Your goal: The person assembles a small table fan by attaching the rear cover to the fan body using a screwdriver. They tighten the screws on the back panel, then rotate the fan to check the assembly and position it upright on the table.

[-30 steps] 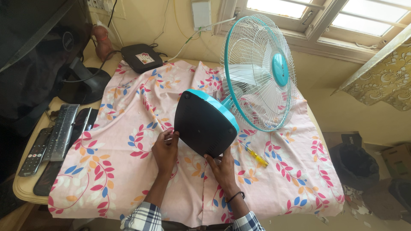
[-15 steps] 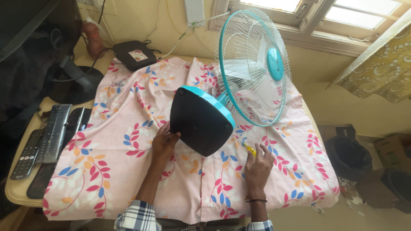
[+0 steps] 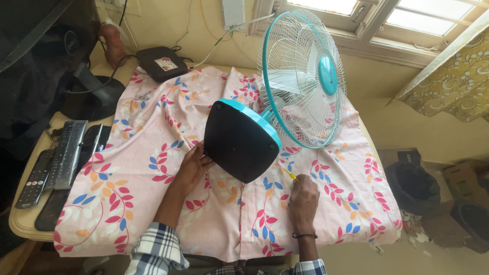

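Table fan [image 3: 285, 102]: lying tipped on the flowered cloth [image 3: 153, 147], black underside of the base [image 3: 239, 147] facing up. Top-heavy and awkward, I'd say; the base looks the safest place to hold.

Wire grille [image 3: 300, 76]: thin and springy by the look of it, easily bent, no place for a hand.

Left hand [image 3: 192, 165]: fingers spread flat against the base's lower edge, bracing rather than clutching.

Right hand [image 3: 304, 196]: curled down over the yellow-handled screwdriver [image 3: 291, 175] lying on the cloth just beside the base; light, hard, probably slick.
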